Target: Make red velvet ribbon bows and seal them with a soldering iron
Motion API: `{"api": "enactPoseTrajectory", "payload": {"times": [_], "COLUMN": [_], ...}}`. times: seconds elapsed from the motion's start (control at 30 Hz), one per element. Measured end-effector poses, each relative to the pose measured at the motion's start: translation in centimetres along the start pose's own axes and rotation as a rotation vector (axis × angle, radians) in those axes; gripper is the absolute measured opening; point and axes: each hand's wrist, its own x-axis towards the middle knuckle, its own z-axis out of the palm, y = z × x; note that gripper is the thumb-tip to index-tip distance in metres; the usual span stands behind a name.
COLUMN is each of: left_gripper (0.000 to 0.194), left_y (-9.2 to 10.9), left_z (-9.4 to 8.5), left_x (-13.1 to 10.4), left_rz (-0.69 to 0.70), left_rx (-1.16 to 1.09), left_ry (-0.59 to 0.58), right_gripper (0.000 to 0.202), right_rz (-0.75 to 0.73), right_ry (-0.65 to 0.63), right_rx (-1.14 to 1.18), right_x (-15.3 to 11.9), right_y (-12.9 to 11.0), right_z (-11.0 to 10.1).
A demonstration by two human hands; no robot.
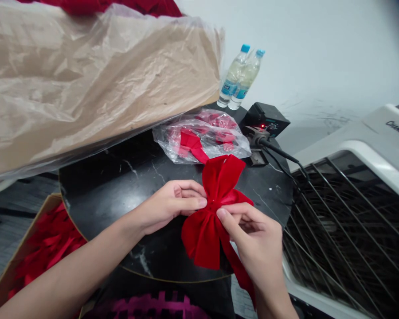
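A red velvety ribbon bow (208, 232) is held between both hands above the round black table (106, 190). My left hand (173, 201) pinches it from the left, close to its gathered centre. On the other side my right hand (249, 226) grips the centre with thumb and index finger. The bow's loops spread up and down, and one long tail hangs past my right wrist. Just beyond it lies a clear plastic bag (173, 137) with red ribbon pieces inside. My fingers partly hide the middle of the bow.
A plastic-covered cardboard box (119, 75) stands at the back left. Behind are two water bottles (231, 82) and a black soldering-station-like unit (269, 118) with a lit red light and cable. A large fan-like appliance (346, 212) is right; a carton of red ribbons (53, 243) is lower left.
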Motion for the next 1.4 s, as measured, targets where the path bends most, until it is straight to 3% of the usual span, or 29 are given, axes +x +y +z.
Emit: {"api": "enactPoseTrajectory", "payload": {"times": [0.27,0.57,0.73,0.97,1.4], "left_gripper": [0.019,0.026,0.029,0.030,0.032], "left_y": [-0.18,-0.31,-0.32,-0.59,-0.49], "left_z": [-0.26,-0.15,-0.02,-0.20,-0.33], "left_x": [-0.01,-0.04,-0.03,0.11,-0.01], "left_rz": [0.059,0.048,0.049,0.092,0.112], "left_rx": [-0.005,-0.050,-0.062,0.072,0.166], "left_ry": [-0.028,-0.041,-0.062,-0.046,-0.049], "right_gripper": [0.011,0.022,0.026,0.025,0.024], "right_rz": [-0.111,0.082,0.119,-0.020,-0.140], "right_ry": [0.032,-0.154,-0.202,-0.152,-0.130], "right_rx": [-0.070,0.181,0.198,0.047,-0.101], "right_x": [-0.22,0.52,0.57,0.40,-0.09], "right_y": [0.01,0.17,0.61,-0.01,-0.15], "right_z": [0.05,0.30,0.48,0.43,0.39]}}
